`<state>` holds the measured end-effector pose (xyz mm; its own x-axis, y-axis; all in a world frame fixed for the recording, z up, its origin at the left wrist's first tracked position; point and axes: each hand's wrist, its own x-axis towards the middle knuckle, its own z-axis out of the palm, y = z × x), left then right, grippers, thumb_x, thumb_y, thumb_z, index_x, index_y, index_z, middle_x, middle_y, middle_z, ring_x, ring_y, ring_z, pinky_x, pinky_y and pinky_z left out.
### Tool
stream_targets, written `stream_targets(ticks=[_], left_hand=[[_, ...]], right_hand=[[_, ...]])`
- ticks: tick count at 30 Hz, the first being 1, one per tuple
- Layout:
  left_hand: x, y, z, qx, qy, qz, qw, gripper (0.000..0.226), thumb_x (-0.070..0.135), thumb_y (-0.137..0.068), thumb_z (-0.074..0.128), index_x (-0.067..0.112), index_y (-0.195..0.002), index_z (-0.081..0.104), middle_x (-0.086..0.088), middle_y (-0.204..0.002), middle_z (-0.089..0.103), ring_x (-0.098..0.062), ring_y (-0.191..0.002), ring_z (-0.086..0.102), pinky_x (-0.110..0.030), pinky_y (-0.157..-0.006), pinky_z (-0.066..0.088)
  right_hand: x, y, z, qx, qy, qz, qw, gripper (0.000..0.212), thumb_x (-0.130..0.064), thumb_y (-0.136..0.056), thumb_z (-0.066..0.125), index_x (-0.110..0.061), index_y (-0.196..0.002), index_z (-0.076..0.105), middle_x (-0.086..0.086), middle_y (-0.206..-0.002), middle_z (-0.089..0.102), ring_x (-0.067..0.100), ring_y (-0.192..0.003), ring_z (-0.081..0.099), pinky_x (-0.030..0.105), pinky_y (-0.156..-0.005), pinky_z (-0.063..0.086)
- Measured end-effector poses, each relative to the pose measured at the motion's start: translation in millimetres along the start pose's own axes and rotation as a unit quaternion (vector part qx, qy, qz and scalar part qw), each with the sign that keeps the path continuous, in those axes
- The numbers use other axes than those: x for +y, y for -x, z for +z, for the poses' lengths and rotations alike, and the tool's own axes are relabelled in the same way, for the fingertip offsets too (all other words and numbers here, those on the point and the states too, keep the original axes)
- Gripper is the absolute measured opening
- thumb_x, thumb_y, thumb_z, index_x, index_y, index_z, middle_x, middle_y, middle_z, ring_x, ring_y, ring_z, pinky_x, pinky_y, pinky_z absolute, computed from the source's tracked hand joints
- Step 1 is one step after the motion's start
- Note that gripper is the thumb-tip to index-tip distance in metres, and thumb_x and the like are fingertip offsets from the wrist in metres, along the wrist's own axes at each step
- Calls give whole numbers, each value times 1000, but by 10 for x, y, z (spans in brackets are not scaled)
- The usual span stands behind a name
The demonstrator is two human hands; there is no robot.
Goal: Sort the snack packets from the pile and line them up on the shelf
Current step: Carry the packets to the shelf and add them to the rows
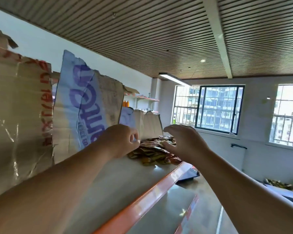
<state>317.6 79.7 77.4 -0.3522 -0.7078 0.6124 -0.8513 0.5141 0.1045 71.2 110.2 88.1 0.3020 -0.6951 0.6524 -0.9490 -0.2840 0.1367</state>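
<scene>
Many snack packets [155,150] lie heaped mid-frame on the shelf [118,181], not yet in a row, so lining-up seems largely left; the right hand [184,142] spreads wide over them, the left hand [123,141] curls, perhaps pinching one, though I cannot tell.

Both arms outstretched; left hand [123,141] curled, right hand [184,141] spread.
</scene>
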Motion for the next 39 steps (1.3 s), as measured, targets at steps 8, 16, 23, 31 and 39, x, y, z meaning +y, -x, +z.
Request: stream_targets(ticks=[8, 16, 23, 31, 39], left_hand=[[-136, -484, 270, -136, -43, -12, 990, 12, 38, -95, 60, 31, -93, 70, 11, -90, 68, -7, -82, 62, -27, -75, 54], [-63, -930, 409, -190, -49, -103, 975, 12, 40, -93, 64, 31, -92, 72, 11, -92, 70, -11, -87, 66, -33, -80, 59], [67, -1341, 949, -297, -7, -336, 894, 22, 34, -103, 58, 16, -92, 66, 2, -85, 65, -13, -62, 56, -20, -48, 43], [114, -1449, 1497, -260, 65, -484, 833, 22, 35, -107, 53, 20, -91, 56, 4, -78, 53, -7, -60, 44, -16, -40, 36], [88, -1429, 1591, -205, 85, -516, 827, 22, 32, -99, 66, 20, -82, 63, 5, -68, 56, -12, -57, 45, -25, -56, 35]], right_hand=[[211, -388, 406, -18, -1, -1, 1000, 37, -42, -92, 59, -25, -124, 63, -2, -113, 69, 23, -105, 62, 35, -93, 49], [468, -924, 976, -59, -46, -24, 997, 39, -44, -92, 60, -28, -127, 61, 0, -118, 67, 24, -108, 62, 36, -90, 51], [608, -1546, 1670, -182, -62, -65, 979, 46, -52, -92, 61, -18, -122, 59, 7, -118, 64, 27, -103, 61, 36, -85, 53], [502, -1936, 2214, -356, -131, -112, 918, 42, -49, -86, 64, -21, -116, 57, 2, -94, 61, 25, -91, 61, 37, -93, 52], [618, -1898, 2290, -351, -215, -85, 908, 39, -53, -85, 69, -23, -102, 51, 1, -87, 56, 21, -82, 55, 33, -80, 46]])
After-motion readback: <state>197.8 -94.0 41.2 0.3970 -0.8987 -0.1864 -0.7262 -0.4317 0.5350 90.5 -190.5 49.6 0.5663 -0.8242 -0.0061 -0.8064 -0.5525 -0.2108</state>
